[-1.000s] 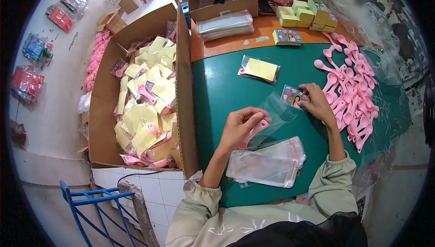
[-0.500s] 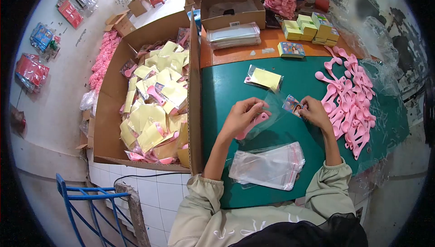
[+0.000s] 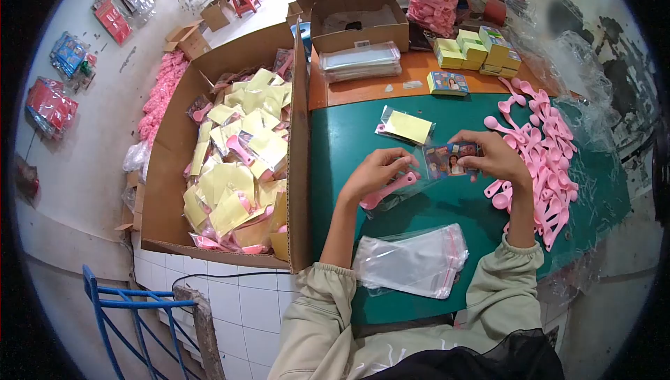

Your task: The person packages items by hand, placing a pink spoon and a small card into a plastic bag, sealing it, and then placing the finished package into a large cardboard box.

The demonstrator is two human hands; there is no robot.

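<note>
My left hand (image 3: 382, 173) pinches a clear plastic bag with a pink spoon (image 3: 389, 191) inside it. Between the thumb and fingers of my right hand (image 3: 494, 158) is a printed card (image 3: 450, 161), whose left end is at the mouth of the bag. Just beyond, a packed bag with a yellow card (image 3: 407, 127) lies on the green mat (image 3: 342, 143). A stack of clear bags (image 3: 412, 260) rests near my body. To the right of my right hand lies a heap of pink spoons (image 3: 546, 164).
A large cardboard box (image 3: 167, 191) full of packed bags stands at the left. Card stacks (image 3: 488, 48), a pile of clear sleeves (image 3: 360, 61) and an open box (image 3: 359, 31) line the back. A blue metal frame (image 3: 139, 303) stands lower left.
My right hand has moved up with the card, which now lies flatter and shows more of its printed face at the bag's mouth. My left hand keeps hold of the bag.
</note>
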